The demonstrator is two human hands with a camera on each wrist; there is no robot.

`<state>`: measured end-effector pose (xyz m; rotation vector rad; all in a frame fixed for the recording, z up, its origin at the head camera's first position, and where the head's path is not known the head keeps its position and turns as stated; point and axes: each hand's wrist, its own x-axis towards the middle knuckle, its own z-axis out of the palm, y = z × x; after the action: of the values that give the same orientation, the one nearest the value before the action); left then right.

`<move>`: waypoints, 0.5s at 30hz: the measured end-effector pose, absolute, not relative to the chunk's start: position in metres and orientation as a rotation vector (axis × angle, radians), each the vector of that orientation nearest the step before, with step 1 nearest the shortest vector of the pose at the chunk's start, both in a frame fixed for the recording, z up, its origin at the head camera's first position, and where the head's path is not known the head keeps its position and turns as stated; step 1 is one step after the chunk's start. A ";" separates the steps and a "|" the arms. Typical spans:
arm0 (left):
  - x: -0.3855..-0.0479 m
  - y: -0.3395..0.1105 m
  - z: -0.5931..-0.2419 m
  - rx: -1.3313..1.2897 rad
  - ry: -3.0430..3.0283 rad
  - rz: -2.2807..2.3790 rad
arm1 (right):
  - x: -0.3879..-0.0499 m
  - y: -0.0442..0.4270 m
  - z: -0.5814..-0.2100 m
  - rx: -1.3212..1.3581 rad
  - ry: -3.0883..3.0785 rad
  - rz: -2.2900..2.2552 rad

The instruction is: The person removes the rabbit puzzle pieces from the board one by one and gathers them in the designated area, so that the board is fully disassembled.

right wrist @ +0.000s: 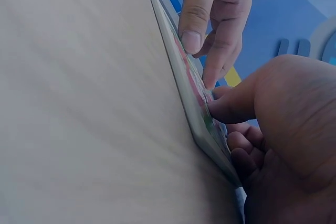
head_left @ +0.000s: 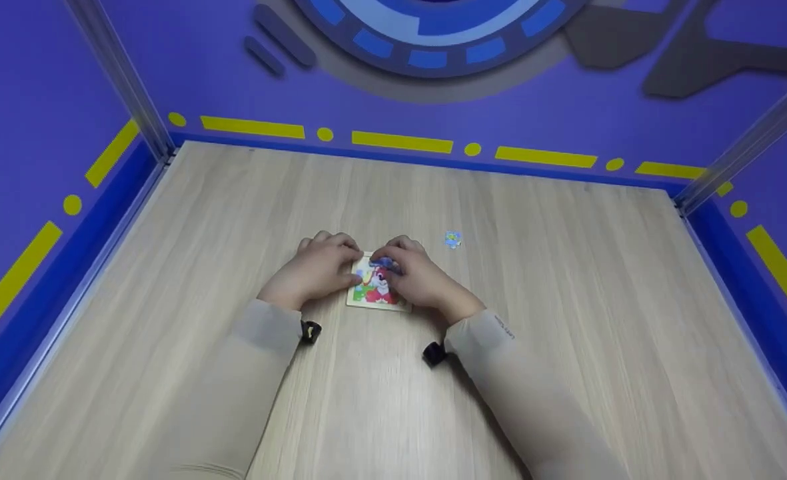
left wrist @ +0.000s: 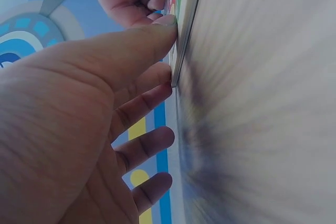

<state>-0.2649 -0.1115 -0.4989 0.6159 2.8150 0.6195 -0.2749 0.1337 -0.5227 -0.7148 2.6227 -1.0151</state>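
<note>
A small framed picture puzzle (head_left: 378, 293) with a red and white figure lies flat on the table. The left hand (head_left: 316, 268) rests at its left side, thumb on the left edge and forefinger by the top left corner; in the left wrist view, this hand (left wrist: 79, 114) has its other fingers spread. Over the upper right part, the right hand (head_left: 426, 277) pinches a dark blue piece (head_left: 386, 264). In the right wrist view, the right hand's thumb and fingers (right wrist: 236, 103) meet over the board (right wrist: 184, 85); the piece is mostly hidden there.
A loose light blue puzzle piece with a yellow patch (head_left: 453, 239) lies on the wood-grain table (head_left: 566, 280), beyond and right of the right hand. Blue panels (head_left: 420, 113) with yellow marks stand behind and at both sides.
</note>
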 end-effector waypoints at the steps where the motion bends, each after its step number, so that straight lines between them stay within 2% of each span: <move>1: -0.265 -0.112 -0.499 0.621 2.817 0.621 | -0.275 0.134 -0.523 -0.712 2.623 -1.024; 15: -0.266 -0.113 -0.501 0.618 2.815 0.630 | -0.276 0.134 -0.525 -0.631 2.639 -1.143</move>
<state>-0.2664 -0.1131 -0.5009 0.6177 2.8145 0.6295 -0.2760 0.1338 -0.5252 -0.6315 2.6391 -1.1435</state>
